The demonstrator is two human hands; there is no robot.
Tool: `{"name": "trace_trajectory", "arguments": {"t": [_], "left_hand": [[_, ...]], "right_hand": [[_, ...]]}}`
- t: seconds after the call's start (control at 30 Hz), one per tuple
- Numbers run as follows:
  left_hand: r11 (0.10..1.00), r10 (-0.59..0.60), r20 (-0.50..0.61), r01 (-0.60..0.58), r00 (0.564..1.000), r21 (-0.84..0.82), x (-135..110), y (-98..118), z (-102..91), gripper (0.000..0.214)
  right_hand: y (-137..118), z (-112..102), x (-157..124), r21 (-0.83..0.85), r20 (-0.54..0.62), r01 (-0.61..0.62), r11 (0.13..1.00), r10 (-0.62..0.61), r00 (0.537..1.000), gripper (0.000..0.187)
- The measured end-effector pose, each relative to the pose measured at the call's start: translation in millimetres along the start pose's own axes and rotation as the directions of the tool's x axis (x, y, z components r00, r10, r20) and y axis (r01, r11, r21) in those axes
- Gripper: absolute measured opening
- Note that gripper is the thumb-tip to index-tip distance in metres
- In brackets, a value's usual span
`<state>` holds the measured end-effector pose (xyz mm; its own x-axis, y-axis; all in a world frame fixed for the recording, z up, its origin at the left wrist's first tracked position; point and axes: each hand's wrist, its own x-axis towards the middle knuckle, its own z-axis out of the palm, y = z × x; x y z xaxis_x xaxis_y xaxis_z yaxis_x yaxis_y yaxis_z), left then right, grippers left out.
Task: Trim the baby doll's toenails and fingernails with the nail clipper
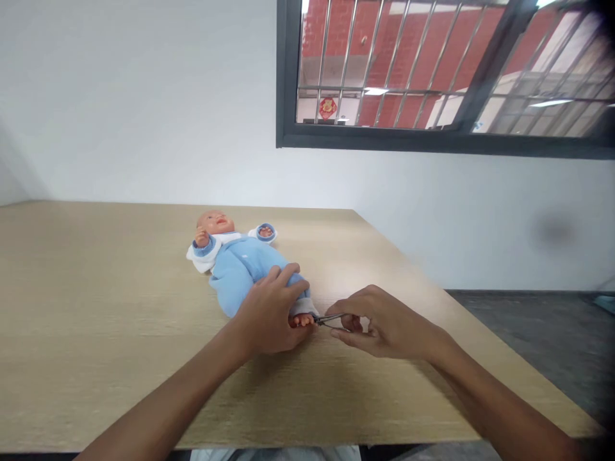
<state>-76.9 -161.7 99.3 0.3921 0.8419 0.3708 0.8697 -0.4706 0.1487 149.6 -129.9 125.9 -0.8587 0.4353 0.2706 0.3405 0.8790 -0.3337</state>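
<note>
A baby doll [254, 254] in a light blue outfit with white sleeves lies on its back, its head toward the far side of the table. Wrapped round the doll's lower leg and foot is my left hand [273, 310], and the bare toes [302, 319] show beside my thumb. My right hand [372, 322] grips a small metal nail nipper [329, 318] between thumb and fingers. The tool's tip is at the outer toes of that foot; whether it touches them I cannot make out. The doll's other foot is hidden.
The pale wooden table [120, 333] has its right edge beyond my right hand and its near edge close to my body. A white wall [144, 102] stands behind it, with a dark-framed barred window [384, 136] above. Grey floor [519, 326] shows at right.
</note>
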Motion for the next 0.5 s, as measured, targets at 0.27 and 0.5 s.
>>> {"name": "trace_trajectory", "arguments": {"t": [0.27, 0.5], "left_hand": [[1.000, 0.002, -0.004, -0.002, 1.000, -0.001, -0.6, -0.8, 1.3, 0.043], [1.000, 0.004, -0.004, -0.004, 1.000, -0.005, 0.0, 0.7, -1.2, 0.042]], "right_hand": [[5.1, 8.5, 0.4, -0.065, -0.057, -0.034, 0.997, 0.030, 0.998, 0.018], [5.1, 8.2, 1.6, -0.043, -0.045, -0.012, 0.999, 0.010, 0.999, 0.014]]}}
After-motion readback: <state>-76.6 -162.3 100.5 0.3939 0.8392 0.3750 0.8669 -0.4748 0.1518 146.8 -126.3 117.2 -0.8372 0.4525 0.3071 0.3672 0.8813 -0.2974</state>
